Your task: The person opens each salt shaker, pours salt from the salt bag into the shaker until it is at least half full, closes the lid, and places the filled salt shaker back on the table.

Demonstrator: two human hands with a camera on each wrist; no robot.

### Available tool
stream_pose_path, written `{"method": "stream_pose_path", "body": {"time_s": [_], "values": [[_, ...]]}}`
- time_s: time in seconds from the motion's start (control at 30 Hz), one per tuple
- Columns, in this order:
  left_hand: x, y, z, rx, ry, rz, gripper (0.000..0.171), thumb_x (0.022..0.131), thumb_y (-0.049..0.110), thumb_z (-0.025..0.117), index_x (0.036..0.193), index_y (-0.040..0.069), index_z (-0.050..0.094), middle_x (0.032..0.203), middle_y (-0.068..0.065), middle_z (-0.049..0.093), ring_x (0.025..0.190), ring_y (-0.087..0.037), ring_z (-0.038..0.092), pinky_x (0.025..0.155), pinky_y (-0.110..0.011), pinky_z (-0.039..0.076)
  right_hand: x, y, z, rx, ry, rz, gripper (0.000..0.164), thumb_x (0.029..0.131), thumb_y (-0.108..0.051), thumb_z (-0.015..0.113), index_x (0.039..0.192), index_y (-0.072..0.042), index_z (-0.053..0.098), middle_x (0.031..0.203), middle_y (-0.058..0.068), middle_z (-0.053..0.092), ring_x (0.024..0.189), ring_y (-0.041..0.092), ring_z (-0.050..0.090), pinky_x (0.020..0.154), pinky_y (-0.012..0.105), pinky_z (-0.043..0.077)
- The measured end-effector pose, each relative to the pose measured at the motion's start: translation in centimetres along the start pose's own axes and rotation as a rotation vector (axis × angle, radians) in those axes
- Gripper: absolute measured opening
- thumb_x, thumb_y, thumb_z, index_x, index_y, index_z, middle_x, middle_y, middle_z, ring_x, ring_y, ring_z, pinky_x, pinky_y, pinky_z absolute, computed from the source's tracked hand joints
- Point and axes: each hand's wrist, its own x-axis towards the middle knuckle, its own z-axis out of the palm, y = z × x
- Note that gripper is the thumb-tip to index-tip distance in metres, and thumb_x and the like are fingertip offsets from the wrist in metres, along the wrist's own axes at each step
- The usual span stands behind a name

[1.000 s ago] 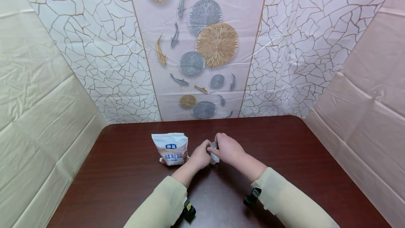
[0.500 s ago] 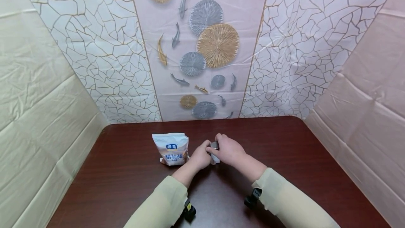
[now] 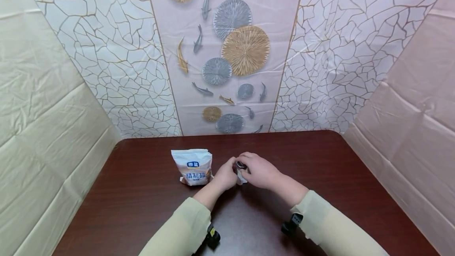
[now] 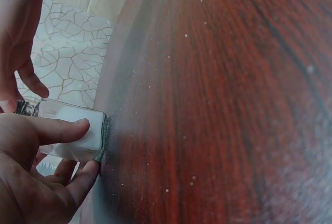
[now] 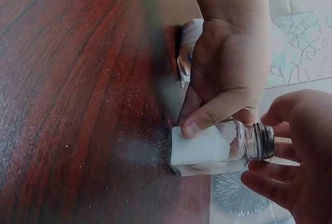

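A small glass jar (image 5: 207, 149), partly filled with white salt, stands on the table between both hands. My left hand (image 3: 224, 175) grips its body; in the left wrist view the left thumb (image 4: 67, 130) presses along the glass. My right hand (image 3: 261, 171) has its fingers curled about the jar's top. In the right wrist view those fingers surround the dark ringed neck (image 5: 263, 142). Whether a lid sits on the neck I cannot tell. Just left of the left hand, a white bag of refined salt (image 3: 193, 165) stands upright.
White grains are scattered over the dark red wooden table (image 3: 142, 208), also around the jar's base. A patterned cloth (image 3: 231, 90) hangs behind the table, with beige cloth on both sides. Each sleeve cuff carries a black wrist camera (image 3: 213, 236).
My right hand has turned about the jar's top, its wrist swinging slightly right and down. Its fingers now cover more of the silver top seen earlier. The left hand and bag stay put.
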Motion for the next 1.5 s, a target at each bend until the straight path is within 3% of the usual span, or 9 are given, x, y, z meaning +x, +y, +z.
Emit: {"method": "stream_pose_path", "body": {"time_s": [0.33,0.5,0.73,1.0,1.3,1.5], "values": [[-0.2,0.2,0.0,0.012,-0.002,-0.021,0.058,0.072,0.001,0.081,0.120,0.016,0.052,0.103,-0.005,0.064,0.089,-0.022,0.057,0.076,-0.039,0.048,0.1,0.7,0.1,0.006,-0.020,-0.037,0.034,0.098,-0.009,0.056,0.132,-0.006,0.061,0.129,0.008,0.059,0.120,0.022,0.056,0.096,0.039,0.048],[-0.1,0.2,0.0,0.002,-0.009,-0.030,0.054,0.073,0.001,0.080,0.117,0.016,0.052,0.096,-0.004,0.061,0.084,-0.022,0.056,0.070,-0.037,0.047,0.1,0.6,0.0,0.013,-0.016,-0.008,0.032,0.098,-0.012,0.060,0.130,-0.008,0.063,0.123,0.006,0.060,0.113,0.019,0.059,0.092,0.038,0.050],[-0.2,0.3,0.2,-0.009,0.004,-0.027,0.046,0.071,-0.002,0.081,0.100,0.016,0.050,0.085,-0.005,0.057,0.075,-0.022,0.053,0.064,-0.035,0.043,0.2,0.4,0.0,0.004,0.019,0.043,0.029,0.097,-0.019,0.065,0.123,-0.007,0.065,0.108,0.002,0.060,0.095,0.013,0.060,0.080,0.033,0.050],[0.0,0.3,0.3,0.010,0.025,-0.010,0.049,0.068,-0.002,0.083,0.100,0.017,0.051,0.084,-0.004,0.057,0.076,-0.021,0.053,0.065,-0.034,0.044,0.6,0.4,0.1,0.000,0.065,0.068,0.026,0.093,-0.021,0.071,0.113,-0.005,0.068,0.101,0.003,0.060,0.089,0.014,0.061,0.079,0.034,0.051],[0.1,0.1,0.4,0.015,0.024,-0.014,0.048,0.068,-0.001,0.082,0.099,0.017,0.052,0.087,-0.002,0.059,0.079,-0.021,0.054,0.068,-0.035,0.045,0.8,-0.1,0.0,0.009,0.053,0.172,0.028,0.091,-0.030,0.073,0.103,-0.007,0.066,0.097,0.003,0.058,0.081,0.014,0.058,0.072,0.032,0.050],[0.1,0.2,0.3,0.014,0.017,-0.023,0.047,0.069,-0.001,0.082,0.101,0.017,0.051,0.085,-0.004,0.058,0.078,-0.022,0.054,0.067,-0.035,0.044,1.1,-0.7,-0.4,0.008,0.016,0.276,0.033,0.090,-0.040,0.073,0.091,-0.010,0.059,0.087,0.001,0.053,0.065,0.014,0.050,0.060,0.030,0.044]]}}
